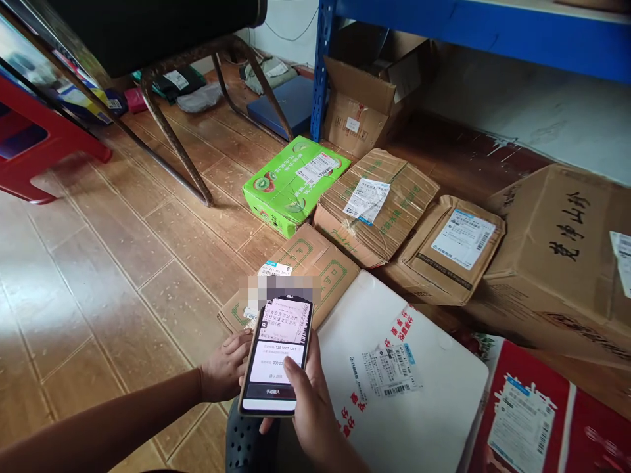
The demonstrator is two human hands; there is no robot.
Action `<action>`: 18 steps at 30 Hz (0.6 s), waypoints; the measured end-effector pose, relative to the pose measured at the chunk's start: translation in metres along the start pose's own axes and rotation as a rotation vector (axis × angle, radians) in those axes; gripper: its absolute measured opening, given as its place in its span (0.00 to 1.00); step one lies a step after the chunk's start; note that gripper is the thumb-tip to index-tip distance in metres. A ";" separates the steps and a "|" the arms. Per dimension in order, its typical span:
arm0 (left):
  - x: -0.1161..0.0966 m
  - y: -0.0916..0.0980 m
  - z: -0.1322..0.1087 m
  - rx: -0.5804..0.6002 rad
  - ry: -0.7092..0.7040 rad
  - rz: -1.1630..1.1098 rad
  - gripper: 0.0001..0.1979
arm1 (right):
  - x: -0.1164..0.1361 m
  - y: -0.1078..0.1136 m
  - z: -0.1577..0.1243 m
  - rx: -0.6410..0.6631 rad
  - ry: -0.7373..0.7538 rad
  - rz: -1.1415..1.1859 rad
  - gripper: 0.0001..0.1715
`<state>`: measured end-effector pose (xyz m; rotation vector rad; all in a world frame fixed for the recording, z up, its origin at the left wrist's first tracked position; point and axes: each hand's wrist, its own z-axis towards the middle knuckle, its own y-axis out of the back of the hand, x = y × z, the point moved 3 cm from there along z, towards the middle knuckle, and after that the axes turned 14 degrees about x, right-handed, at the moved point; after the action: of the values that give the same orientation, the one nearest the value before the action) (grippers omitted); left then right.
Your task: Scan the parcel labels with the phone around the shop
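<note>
My right hand (313,401) is wrapped round a smartphone (273,401), its thumb over the lit screen. On that screen are a camera picture of a label and a white panel of text and digits. My left hand (224,368) lies against the near edge of a brown cardboard box (323,253) with green print, its fingers stretched out and their tips partly behind the phone. The box's shipping label (279,268) is partly covered by the phone and a blurred patch. Right of the phone is a white box (434,341) with red-printed tape and a label.
Beyond sit a green kiwi-printed box (276,177), a taped brown carton (407,190), a flat brown parcel (444,276) and a large carton (586,263). A red box (527,368) is at lower right. A metal-legged chair (172,131), red stool (49,141) and blue rack (468,39) stand around.
</note>
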<state>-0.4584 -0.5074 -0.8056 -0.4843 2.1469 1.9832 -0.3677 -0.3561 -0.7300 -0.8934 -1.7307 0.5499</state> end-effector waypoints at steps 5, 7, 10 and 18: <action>0.002 0.001 0.000 -0.042 -0.025 0.004 0.17 | -0.011 0.003 0.006 -0.130 0.025 0.058 0.41; 0.003 -0.001 0.000 -0.035 -0.028 0.010 0.17 | -0.013 0.004 0.006 -0.120 0.053 0.078 0.42; 0.005 -0.004 -0.001 -0.032 -0.042 0.027 0.19 | -0.012 0.006 0.003 -0.035 0.079 0.113 0.45; 0.008 -0.017 -0.006 -0.003 -0.007 0.008 0.19 | 0.004 0.004 -0.005 0.143 0.036 0.011 0.46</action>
<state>-0.4595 -0.5150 -0.8235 -0.4688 2.1448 1.9902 -0.3627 -0.3505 -0.7290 -0.8072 -1.6334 0.6531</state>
